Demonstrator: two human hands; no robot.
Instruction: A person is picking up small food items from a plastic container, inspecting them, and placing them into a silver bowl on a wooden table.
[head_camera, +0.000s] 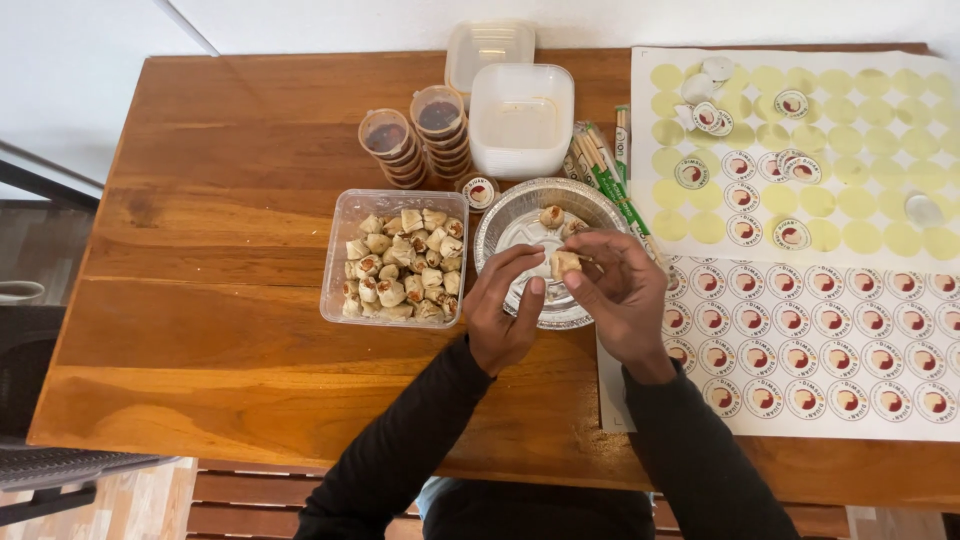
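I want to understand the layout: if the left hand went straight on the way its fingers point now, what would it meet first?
The left hand points up and right, over the foil pan. First it would likely meet the dumpling piece pinched at the right hand; height is unclear.

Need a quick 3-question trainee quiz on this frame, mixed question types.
1. True or false: the foil pan already holds dumplings.
2. Which side of the foil pan is the clear plastic tub on? A) left B) right C) behind
3. Fill in: both hands hold one ____ over the pan.

Key:
1. True; two lie near its far rim.
2. A
3. Dumpling, pinched between the left hand and right hand.
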